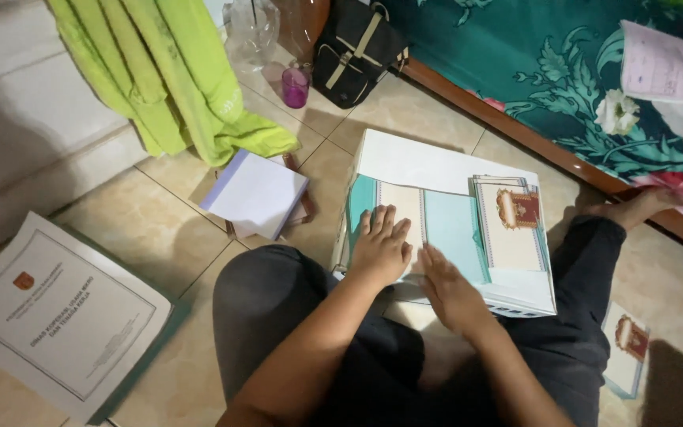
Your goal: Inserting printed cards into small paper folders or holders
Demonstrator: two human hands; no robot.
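I sit cross-legged on a tiled floor with a white cardboard box (436, 162) lying flat before my knees. On it rests a folded card (444, 225) with teal and cream panels. My left hand (381, 245) presses flat on the card's left part, fingers spread. My right hand (448, 289) lies flat beside it at the card's lower middle, fingers together. To the right on the box sits a small stack of cream cards (511, 225) with a red and gold emblem. Neither hand grips anything.
A white pad (256, 192) lies left of the box, a printed document on a green folder (57, 316) at far left. A green cloth (167, 71) hangs behind, near a purple cup (295, 85) and black bag (353, 51). A floral mattress (586, 71) borders the right; another card (628, 348) lies by my knee.
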